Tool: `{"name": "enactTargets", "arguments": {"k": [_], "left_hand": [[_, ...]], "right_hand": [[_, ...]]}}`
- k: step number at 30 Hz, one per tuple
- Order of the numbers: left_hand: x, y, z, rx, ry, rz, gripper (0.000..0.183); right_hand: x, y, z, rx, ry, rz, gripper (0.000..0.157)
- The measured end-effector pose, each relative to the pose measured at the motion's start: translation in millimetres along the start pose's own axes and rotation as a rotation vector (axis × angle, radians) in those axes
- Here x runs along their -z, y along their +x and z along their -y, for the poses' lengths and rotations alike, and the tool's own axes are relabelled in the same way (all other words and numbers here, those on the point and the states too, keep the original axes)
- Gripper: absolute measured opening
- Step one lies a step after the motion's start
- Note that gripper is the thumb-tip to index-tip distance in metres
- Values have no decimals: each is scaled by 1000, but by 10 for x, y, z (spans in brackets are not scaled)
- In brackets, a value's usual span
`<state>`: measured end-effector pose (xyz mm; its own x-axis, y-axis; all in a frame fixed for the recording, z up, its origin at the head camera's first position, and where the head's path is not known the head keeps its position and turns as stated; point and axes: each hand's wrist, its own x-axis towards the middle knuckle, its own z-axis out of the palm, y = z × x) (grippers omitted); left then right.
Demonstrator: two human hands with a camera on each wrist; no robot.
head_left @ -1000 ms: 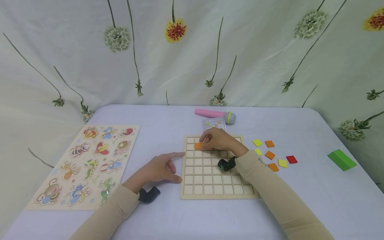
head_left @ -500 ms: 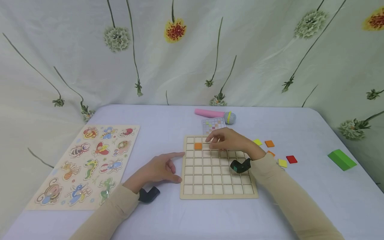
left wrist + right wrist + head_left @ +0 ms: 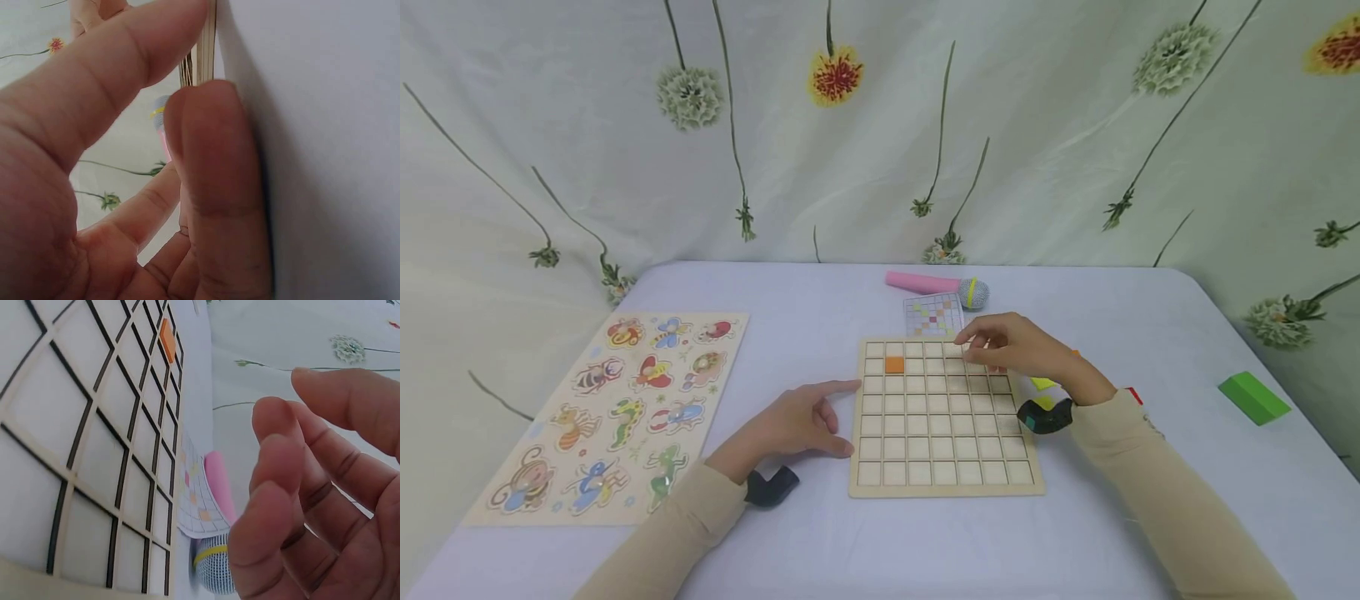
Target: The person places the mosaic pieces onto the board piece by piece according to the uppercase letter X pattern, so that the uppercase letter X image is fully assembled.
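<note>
A wooden grid board (image 3: 947, 492) lies on the table, with one orange square tile (image 3: 894, 365) in a cell of its second row from the back. My left hand (image 3: 801, 421) rests at the board's left edge, index finger and thumb stretched toward the rim. In the left wrist view the thumb and fingers (image 3: 219, 137) are right at the board's side. Over the board's back right part hovers my right hand (image 3: 1011, 346), its fingers loosely bent. The right wrist view shows nothing between its fingertips (image 3: 275, 412).
Behind the board lie a printed pattern card (image 3: 934, 315) and a pink toy microphone (image 3: 925, 282). Loose tiles, including a yellow tile (image 3: 1042, 383), are partly hidden behind the right forearm. A green block (image 3: 1254, 398) stands far right, an insect picture puzzle (image 3: 617, 400) at left.
My right hand has let go of the orange tile, now flat in its cell, and moved rightward across the board. The left hand has stayed in place.
</note>
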<state>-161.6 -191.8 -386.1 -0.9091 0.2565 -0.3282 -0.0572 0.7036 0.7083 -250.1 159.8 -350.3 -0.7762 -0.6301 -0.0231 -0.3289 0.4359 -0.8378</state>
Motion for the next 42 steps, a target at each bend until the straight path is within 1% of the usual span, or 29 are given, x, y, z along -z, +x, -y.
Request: {"name": "enactTargets", "arguments": {"k": [3,8,16,20,27,34,42], "left_hand": [[-1,6,0,-1,4,0,91],[2,9,0,-9,0,0,91],[-3,8,-6,-2,0,-1,91],[-3,13,3,-6,1,-1,92],[-6,11,7,-2,3,-1,92],[-12,19,2,3,15,2,93],[-7,24,11,-12,5,-2,93]], "right_hand": [[72,-93,-28,-5,-7,-11,27],[193,-241,-116,-44,-25,-17,27],[385,-441,-287,-110,-21,27,30],[454,-517,-361,-124,-23,36,31],[533,-588,-489,-138,6,14,33],[575,-633,-654,-137,-18,12,30],[555,-627,-731,-119,-46,25,30]]}}
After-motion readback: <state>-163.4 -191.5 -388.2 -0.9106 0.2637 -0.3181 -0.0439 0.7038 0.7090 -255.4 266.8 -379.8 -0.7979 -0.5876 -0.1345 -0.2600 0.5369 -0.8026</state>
